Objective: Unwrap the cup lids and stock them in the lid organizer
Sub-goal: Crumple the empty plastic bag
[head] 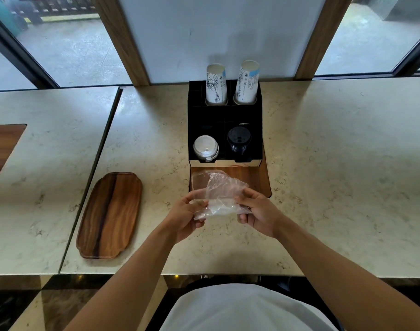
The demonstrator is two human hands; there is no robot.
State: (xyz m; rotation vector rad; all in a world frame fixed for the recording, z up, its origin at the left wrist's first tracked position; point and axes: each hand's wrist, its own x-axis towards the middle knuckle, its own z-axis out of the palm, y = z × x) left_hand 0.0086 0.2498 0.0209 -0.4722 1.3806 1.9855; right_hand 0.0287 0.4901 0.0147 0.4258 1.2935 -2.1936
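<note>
A black lid organizer [224,115] stands on the counter against the wall. Its front left slot holds a stack of white lids [205,146]; its front right slot holds a stack of black lids [239,142]. In front of it, above the counter, my left hand [186,216] and my right hand [256,211] both pinch a crumpled clear plastic wrapper [218,197], one on each side. The wrapper looks empty; no lids show inside it.
Two stacks of printed paper cups [215,83] [247,81] rise from the organizer's rear slots. A wooden board [249,177] lies under the organizer's front. A long wooden tray [111,215] rests to the left. A counter seam [101,149] runs diagonally at left.
</note>
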